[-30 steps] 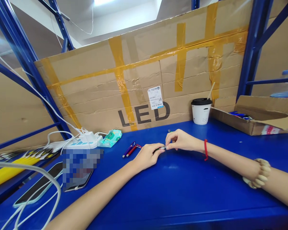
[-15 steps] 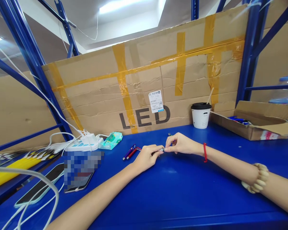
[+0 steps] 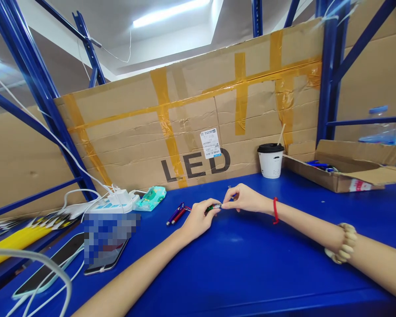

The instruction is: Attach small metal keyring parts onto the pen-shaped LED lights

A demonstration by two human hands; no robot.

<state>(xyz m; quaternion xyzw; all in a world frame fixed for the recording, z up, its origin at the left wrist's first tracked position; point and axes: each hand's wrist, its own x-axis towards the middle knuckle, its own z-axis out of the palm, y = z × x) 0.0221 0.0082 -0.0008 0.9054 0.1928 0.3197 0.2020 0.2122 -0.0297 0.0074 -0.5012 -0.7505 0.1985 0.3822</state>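
Left hand (image 3: 198, 219) grips the small green pen-light (image 3: 214, 207) just above the blue worktop (image 3: 251, 264), right hand (image 3: 246, 199) fingers pinching its silver tip — a slip could send it rolling away.

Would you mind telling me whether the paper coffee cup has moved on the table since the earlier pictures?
No. The coffee cup stands at the same spot against the cardboard panel, right of the LED lettering; only the camera shifted.
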